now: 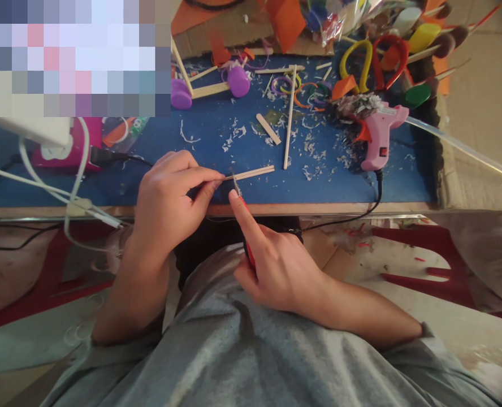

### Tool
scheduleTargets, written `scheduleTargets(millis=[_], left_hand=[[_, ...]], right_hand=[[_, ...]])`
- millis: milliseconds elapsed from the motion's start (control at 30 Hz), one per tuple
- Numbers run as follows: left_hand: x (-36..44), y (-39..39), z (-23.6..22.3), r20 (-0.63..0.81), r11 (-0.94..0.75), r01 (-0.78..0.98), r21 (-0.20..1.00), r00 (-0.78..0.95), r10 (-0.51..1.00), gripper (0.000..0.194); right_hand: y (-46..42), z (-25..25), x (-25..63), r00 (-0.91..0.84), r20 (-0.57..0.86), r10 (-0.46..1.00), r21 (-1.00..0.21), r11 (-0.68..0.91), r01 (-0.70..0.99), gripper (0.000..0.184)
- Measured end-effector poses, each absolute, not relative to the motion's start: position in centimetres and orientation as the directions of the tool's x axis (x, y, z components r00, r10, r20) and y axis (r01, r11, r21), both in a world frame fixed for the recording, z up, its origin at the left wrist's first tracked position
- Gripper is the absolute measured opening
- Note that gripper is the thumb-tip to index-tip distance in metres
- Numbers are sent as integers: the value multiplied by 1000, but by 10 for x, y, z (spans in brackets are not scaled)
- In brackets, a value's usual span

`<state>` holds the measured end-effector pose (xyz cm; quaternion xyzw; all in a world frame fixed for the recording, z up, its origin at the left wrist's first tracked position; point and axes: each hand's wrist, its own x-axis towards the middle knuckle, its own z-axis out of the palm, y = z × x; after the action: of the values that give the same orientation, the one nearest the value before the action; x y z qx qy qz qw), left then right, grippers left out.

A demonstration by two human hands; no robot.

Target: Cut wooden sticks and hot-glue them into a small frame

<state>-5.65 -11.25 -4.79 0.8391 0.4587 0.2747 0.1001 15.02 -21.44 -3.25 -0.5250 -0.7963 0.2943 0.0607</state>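
Near the table's front edge, my left hand [170, 198] pinches the left end of a thin wooden stick [255, 172] that looks doubled or split lengthwise. The stick points right, just above the blue tabletop. My right hand [280, 263] grips a red-handled craft knife [242, 198], its index finger stretched along the top. The blade rests across the stick close to my left fingertips. Most of the handle is hidden in my palm. Beyond the stick lie a short piece of craft stick [268, 129] and a long thin stick [290, 124].
A pink glue gun [378, 138] lies at right, its cord running off the front edge. Scissors with yellow and red handles [390, 62] are behind it. Purple bottle caps [238, 82] joined by sticks stand at back. White cables [75, 169] and a magenta power adapter [87, 141] occupy the left.
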Motion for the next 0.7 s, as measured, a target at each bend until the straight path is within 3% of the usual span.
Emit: scheduleTargets(millis=[267, 700], left_hand=[[-56, -112, -49, 382, -560, 705, 434, 419, 824, 20], [-56, -112, -49, 364, -540, 718, 439, 408, 837, 21]], right_hand=[[-213, -33, 150, -440, -215, 872, -526, 276, 804, 99], [-206, -35, 156, -468, -193, 862, -615, 266, 742, 103]])
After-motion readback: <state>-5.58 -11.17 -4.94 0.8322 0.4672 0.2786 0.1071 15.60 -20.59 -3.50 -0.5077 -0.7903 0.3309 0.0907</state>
